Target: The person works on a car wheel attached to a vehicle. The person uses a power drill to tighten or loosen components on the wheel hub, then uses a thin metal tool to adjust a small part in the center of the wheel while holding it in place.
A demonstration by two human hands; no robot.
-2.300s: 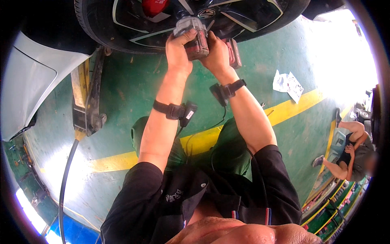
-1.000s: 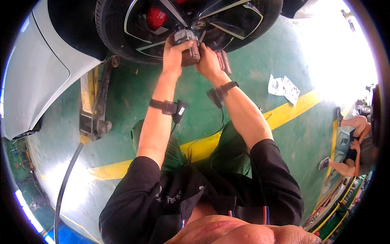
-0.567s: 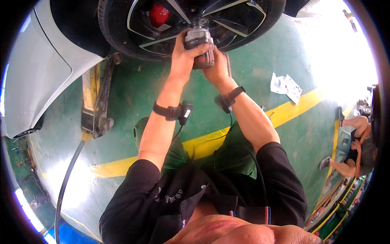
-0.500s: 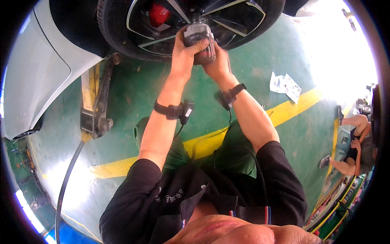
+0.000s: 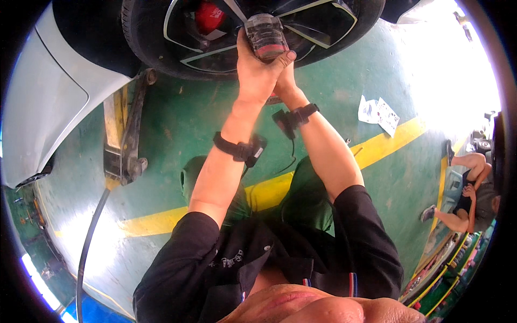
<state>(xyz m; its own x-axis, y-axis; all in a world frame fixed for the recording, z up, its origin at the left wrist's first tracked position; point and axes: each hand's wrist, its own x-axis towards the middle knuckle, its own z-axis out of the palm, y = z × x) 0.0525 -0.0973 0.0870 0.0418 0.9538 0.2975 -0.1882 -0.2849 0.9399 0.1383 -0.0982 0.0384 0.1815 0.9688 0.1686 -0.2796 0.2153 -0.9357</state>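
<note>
Against the middle of the car wheel is a worn grey and red cordless impact wrench. My left hand is wrapped round its side and rear, with the thumb lying across below the housing. Behind it, my right hand is closed on the wrench's handle, its fingers mostly hidden. A bit of the tool's red base shows below the hands. The socket end is hidden by the housing. Dark spokes with pale edges and a red brake caliper show beside the wrench.
At left, a lift arm stands under the pale car body, and a hose runs down from it. Papers lie on the green floor at right. Farther right, another person sits with hands together.
The wrench has turned and moved slightly up and left, closer to the wheel. My left hand has shifted lower on it, its thumb now below the housing.
</note>
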